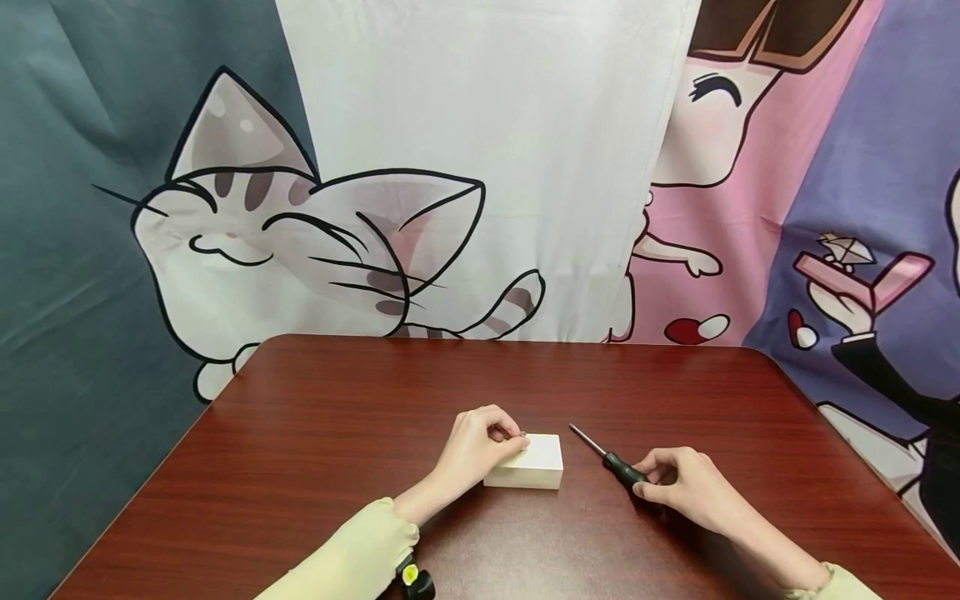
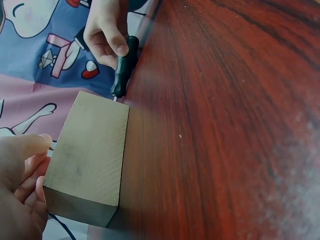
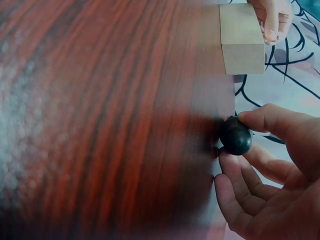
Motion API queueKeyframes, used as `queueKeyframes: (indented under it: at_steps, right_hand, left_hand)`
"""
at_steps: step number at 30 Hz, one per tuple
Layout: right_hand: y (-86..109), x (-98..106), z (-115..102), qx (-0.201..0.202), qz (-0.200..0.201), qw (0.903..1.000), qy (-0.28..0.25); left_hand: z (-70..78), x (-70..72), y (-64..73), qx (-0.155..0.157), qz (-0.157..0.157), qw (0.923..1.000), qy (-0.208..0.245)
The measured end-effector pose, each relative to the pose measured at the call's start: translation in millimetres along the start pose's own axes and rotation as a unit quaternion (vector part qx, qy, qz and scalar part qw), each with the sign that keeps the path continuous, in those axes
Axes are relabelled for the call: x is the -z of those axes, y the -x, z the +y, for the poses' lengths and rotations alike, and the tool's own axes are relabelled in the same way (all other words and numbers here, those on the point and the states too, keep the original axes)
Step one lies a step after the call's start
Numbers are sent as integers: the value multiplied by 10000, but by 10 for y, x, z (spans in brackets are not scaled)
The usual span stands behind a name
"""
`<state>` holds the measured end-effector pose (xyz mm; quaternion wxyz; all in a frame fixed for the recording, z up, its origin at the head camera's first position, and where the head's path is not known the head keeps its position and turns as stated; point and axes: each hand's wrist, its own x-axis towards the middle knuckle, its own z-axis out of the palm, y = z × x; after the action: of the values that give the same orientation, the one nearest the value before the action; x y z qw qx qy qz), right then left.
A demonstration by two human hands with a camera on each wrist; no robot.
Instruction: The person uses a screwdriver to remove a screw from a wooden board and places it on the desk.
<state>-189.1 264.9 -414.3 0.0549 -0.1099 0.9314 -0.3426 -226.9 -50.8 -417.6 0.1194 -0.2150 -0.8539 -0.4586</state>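
A pale wooden block (image 1: 534, 461) lies on the table, its plain side facing me. Over its top, my left hand (image 1: 480, 437) pinches a small screw (image 2: 51, 148) between thumb and fingertips. Only a short dark bit of the screw shows, right at the block's upper face. To the right, my right hand (image 1: 690, 483) holds a screwdriver (image 1: 624, 472) by the butt of its dark green handle, thumb on one side and fingers on the other. The metal shaft (image 1: 587, 439) points away and to the left, its tip apart from the block. In the right wrist view the handle's round end (image 3: 236, 136) faces the camera.
The reddish-brown wooden table (image 1: 337, 400) stretches out around both hands. Behind its far edge hangs a cloth with cartoon drawings (image 1: 480, 125). A black strap device with a yellow spot (image 1: 411, 574) sits at the left wrist.
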Motion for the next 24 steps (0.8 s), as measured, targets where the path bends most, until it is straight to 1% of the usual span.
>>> queueKeyframes:
  at_steps: [2,5,11,14,18,24]
  right_hand:
    - [-1,0,3,3,1,10000,-4]
    - [-2,1,4,4,-8,10000,-16]
    - [-6,5,9,-12,-30,10000,-11]
    - [-5,3,13,-20,-35,10000,-12]
    - [-2,2,14,-24,-43,10000,-26]
    - [-2,5,6,1,-54,10000,-47]
  left_hand:
    - [-9,7,-4,-37,-33,10000,43]
    - [-25,25,-15,-99,-164,9997,137]
    - [-61,75,-28,-320,-627,9971,279]
    - [-78,88,-26,-390,-750,9960,278]
    - [-88,88,-20,-385,-764,9960,258]
    - [-77,66,-13,-279,-595,9974,308]
